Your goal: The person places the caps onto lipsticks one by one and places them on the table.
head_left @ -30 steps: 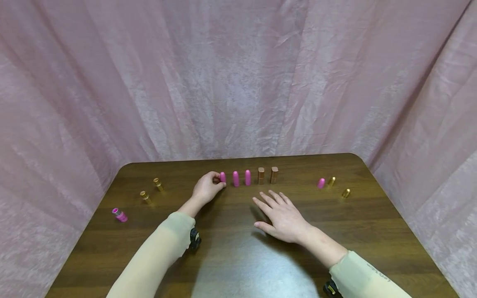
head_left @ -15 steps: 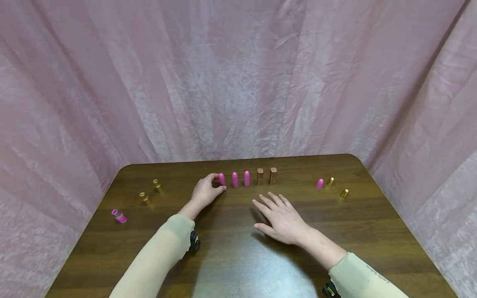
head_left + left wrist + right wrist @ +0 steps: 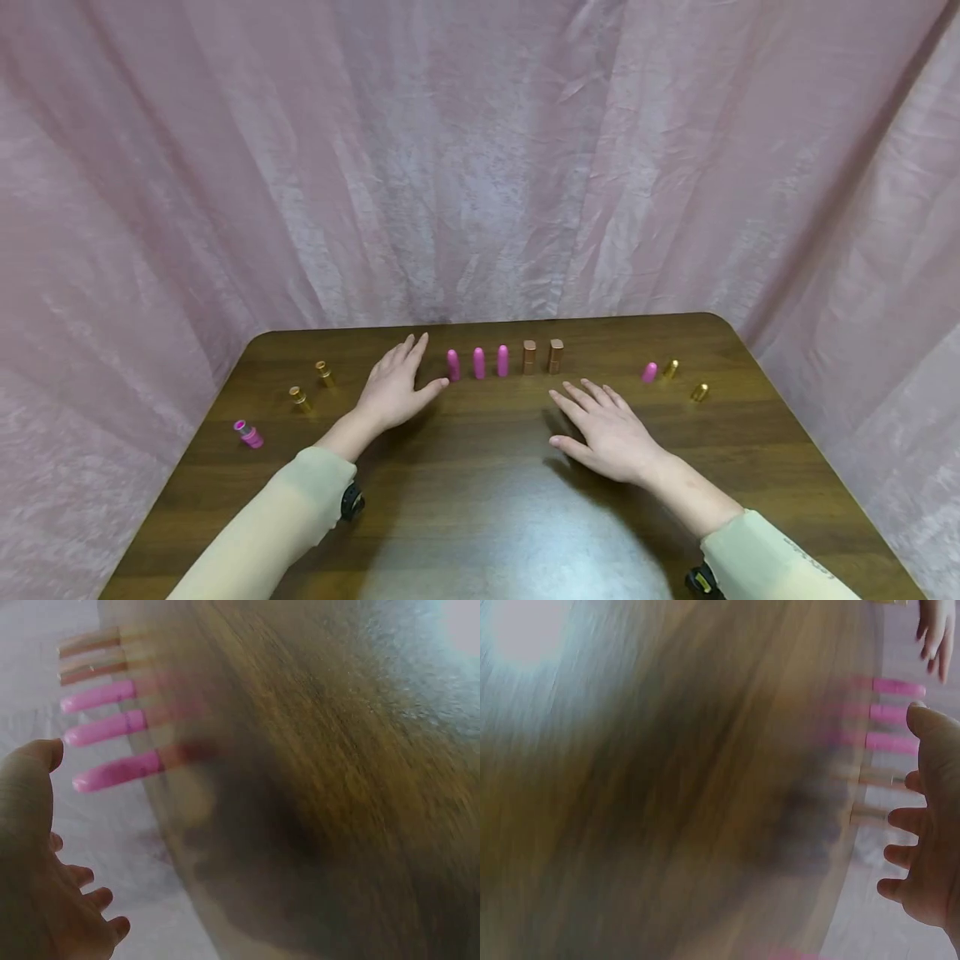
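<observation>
A row of lipsticks stands upright near the back of the table: three pink ones with rounded tops, the leftmost pink lipstick (image 3: 453, 365) nearest my left hand, then two square rose-gold lipsticks (image 3: 529, 357) to their right. My left hand (image 3: 390, 387) is spread just left of the row, its thumb extended toward the leftmost pink lipstick, holding nothing. My right hand (image 3: 611, 429) hovers with fingers spread in front of the rose-gold lipsticks, also holding nothing. In the left wrist view the pink lipsticks (image 3: 116, 771) stand apart from one another.
On the left of the wooden table (image 3: 480, 500) stand two gold tubes (image 3: 300, 398) and a pink tube with a silver neck (image 3: 248, 433). At right are a short pink rounded piece (image 3: 649, 372) and two small gold rounded pieces (image 3: 700, 392). A pink curtain (image 3: 480, 167) hangs behind.
My left hand has let go of the leftmost pink lipstick, which now stands by itself, and has opened and drawn away leftward. My right hand has shifted slightly right, still spread.
</observation>
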`<move>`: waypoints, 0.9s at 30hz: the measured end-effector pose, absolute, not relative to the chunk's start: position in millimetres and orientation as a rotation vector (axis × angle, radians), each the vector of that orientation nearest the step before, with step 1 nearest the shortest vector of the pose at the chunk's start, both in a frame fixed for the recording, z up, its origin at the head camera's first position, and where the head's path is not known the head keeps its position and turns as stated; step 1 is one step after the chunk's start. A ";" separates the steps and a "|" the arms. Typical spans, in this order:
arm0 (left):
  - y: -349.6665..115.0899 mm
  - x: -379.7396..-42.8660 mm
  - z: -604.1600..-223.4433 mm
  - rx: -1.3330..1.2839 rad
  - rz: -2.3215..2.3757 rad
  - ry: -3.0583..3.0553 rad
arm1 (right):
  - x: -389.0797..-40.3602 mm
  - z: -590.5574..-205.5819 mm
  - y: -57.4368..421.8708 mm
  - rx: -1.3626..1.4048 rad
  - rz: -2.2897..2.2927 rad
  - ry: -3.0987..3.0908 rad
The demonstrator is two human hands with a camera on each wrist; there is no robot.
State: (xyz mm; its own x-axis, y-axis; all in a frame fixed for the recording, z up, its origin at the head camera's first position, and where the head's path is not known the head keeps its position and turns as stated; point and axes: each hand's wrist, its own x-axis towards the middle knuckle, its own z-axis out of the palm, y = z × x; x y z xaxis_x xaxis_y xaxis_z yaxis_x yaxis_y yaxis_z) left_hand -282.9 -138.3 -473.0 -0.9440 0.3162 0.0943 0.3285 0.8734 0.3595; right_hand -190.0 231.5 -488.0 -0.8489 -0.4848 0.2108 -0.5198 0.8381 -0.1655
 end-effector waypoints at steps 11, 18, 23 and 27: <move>-100.0 -241.8 -442.0 -0.943 -0.229 -2.825 | -209.3 -473.2 294.8 0.550 0.300 -2.932; -63.5 -215.0 -435.6 -1.212 -0.062 -2.752 | -223.2 -457.3 330.6 0.442 0.302 -3.009; -34.4 -200.3 -438.9 -1.386 -0.004 -2.694 | -236.2 -451.3 347.6 0.388 0.297 -3.018; -12.1 -193.2 -443.0 -1.463 0.065 -2.670 | -245.5 -449.5 352.9 0.360 0.280 -3.033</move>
